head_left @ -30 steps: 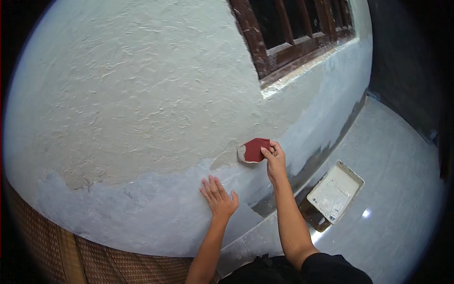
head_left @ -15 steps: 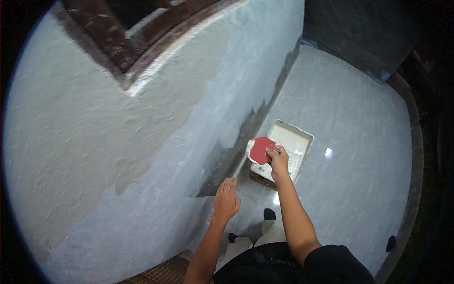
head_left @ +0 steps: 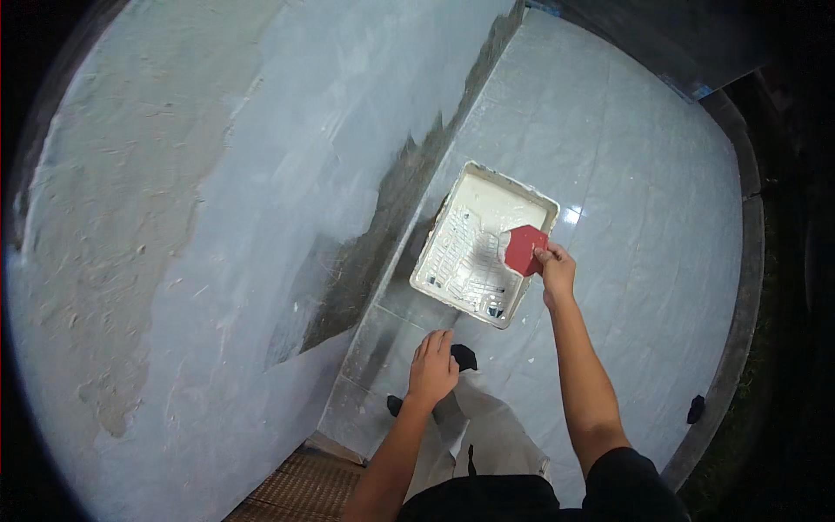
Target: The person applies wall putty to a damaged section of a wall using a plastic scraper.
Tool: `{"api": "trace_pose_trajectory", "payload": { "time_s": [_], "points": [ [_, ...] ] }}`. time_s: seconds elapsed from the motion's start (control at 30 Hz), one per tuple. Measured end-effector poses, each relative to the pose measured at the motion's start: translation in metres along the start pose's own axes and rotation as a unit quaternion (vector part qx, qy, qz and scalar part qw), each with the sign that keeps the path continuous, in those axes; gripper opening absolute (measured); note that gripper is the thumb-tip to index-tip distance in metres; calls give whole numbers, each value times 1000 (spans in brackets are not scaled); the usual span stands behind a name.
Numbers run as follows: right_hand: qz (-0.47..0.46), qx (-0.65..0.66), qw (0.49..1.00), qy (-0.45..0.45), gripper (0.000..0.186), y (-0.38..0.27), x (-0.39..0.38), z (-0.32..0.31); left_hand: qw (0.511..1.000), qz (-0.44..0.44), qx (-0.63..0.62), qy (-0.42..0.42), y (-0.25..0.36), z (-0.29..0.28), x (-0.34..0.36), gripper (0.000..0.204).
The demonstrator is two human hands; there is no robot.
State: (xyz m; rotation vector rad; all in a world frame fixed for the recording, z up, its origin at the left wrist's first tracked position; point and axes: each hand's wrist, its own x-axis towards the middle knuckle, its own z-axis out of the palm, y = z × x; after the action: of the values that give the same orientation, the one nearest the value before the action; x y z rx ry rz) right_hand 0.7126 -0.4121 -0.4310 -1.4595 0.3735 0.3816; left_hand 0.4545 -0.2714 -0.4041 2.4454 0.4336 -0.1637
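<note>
My right hand (head_left: pixel 557 271) grips a red flat scraper (head_left: pixel 525 248) with cream paste along its left edge, held over the right side of a cream-coated roller tray (head_left: pixel 478 191). The tray has a ridged slope with cream paint or paste on it. My left hand (head_left: pixel 432 366) hangs below the tray, over the floor by my dark-covered feet, with fingers extended and slightly bent, holding nothing that I can see.
A wall (head_left: pixel 287 130) with rough cream coating and paler blue-grey areas fills the left, dark along its foot. The tiled floor (head_left: pixel 644 217) curves to a raised edge (head_left: pixel 752 252) at the right. A dark panel (head_left: pixel 661 43) stands at the back, woven matting (head_left: pixel 300 487) at lower left.
My view has swung from the wall and window down to the tray and floor. My right hand has moved the scraper from the wall to over the tray; my left hand has left the wall.
</note>
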Motion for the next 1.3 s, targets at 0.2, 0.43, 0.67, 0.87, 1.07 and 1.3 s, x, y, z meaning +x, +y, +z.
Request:
{"api": "trace_pose_trajectory", "payload": {
  "time_s": [0.2, 0.43, 0.67, 0.87, 1.07, 1.3],
  "points": [
    [-83, -138, 987, 2, 15, 47, 73, 6, 1000, -10, -9, 11, -19, 35, 16, 55],
    [-234, -264, 936, -7, 21, 69, 149, 39, 999, -6, -7, 51, -33, 47, 57, 55],
    [-296, -364, 881, -62, 26, 32, 154, 93, 994, 25, -3, 107, -39, 47, 91, 52],
    [-284, -379, 876, -89, 28, 38, 173, 105, 994, 36, -21, 104, -39, 56, 105, 55],
    [-290, -406, 861, -103, 29, 40, 180, 106, 993, 26, -8, 113, -38, 58, 110, 51],
    [-290, -420, 850, -130, 28, 45, 184, 111, 993, 21, -24, 116, -38, 57, 109, 50]
  ]
}}
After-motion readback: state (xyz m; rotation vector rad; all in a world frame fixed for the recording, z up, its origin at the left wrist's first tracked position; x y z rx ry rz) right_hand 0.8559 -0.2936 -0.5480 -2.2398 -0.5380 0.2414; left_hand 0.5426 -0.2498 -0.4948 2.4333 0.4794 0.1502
